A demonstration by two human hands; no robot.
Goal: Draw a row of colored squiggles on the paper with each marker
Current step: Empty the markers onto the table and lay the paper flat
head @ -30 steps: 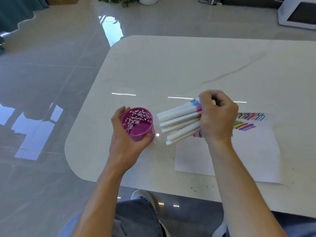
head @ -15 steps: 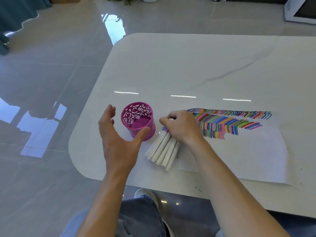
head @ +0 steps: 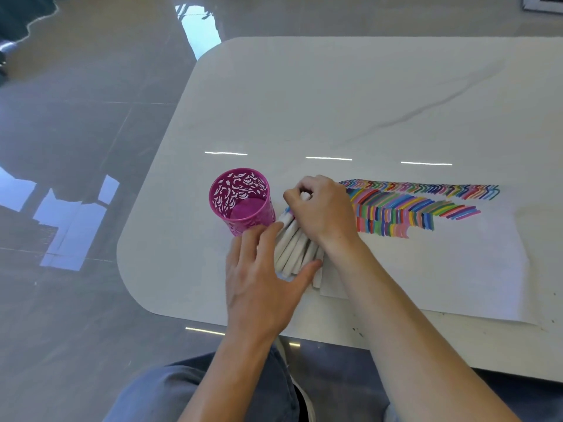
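Observation:
A bundle of several white-barrelled markers (head: 294,249) lies fanned on the table at the left edge of the white paper (head: 426,269). My right hand (head: 323,208) rests over the bundle's far end, fingers curled around the caps. My left hand (head: 262,278) lies flat and spread against the near ends of the markers, thumb touching them. Rows of coloured squiggles and strokes (head: 417,205) fill the paper's upper part. A magenta cut-out pen cup (head: 240,202) stands upright and empty just left of the markers.
The white marble table (head: 335,102) has a rounded left corner, with glossy grey floor beyond it. My knees in blue jeans (head: 182,388) sit under the front edge. Small ink spots mark the table near the paper's front edge.
My right hand brought the marker bundle down from the air onto the table beside the cup. My left hand let go of the cup and moved right onto the markers' near ends.

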